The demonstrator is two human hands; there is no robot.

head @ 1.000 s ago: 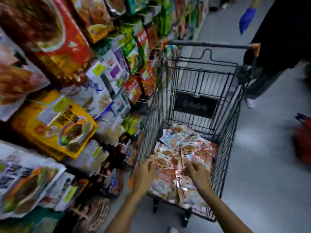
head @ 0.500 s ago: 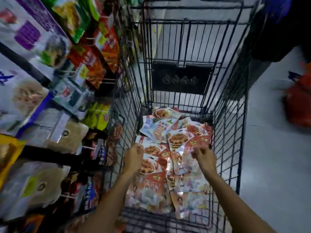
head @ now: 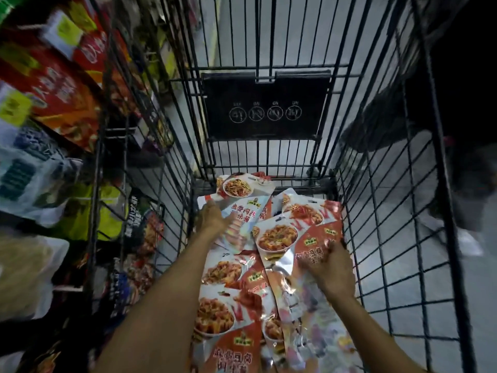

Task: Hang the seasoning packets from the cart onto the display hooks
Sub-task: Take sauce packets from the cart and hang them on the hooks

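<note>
Wire cart (head: pixel 266 106) | seasoning packets (head: pixel 277 235) heaped | left hand (head: pixel 212 219), right hand (head: pixel 329 267) on them — blurred, grip unclear

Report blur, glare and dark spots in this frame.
Head view: shelf packets at left smear with motion; left hand and right hand blur at the fingers; foil seasoning packets throw glare; cart sign is sharp; upper right corner near black.

Both bare arms reach down into a black wire cart (head: pixel 390 239), where glossy seasoning packets (head: pixel 223 313) lie overlapping on its bottom. The left hand (head: pixel 212 219), blurred, lies on a pale packet (head: pixel 243 211) near the cart's left wall. The right hand (head: pixel 332 269) rests on a red packet (head: pixel 309 232) beside the right wall. Whether either hand grips is unclear. A black placard (head: pixel 265 106) hangs on the far wall, and a display (head: pixel 53 84) of packaged goods fills the left side.
</note>
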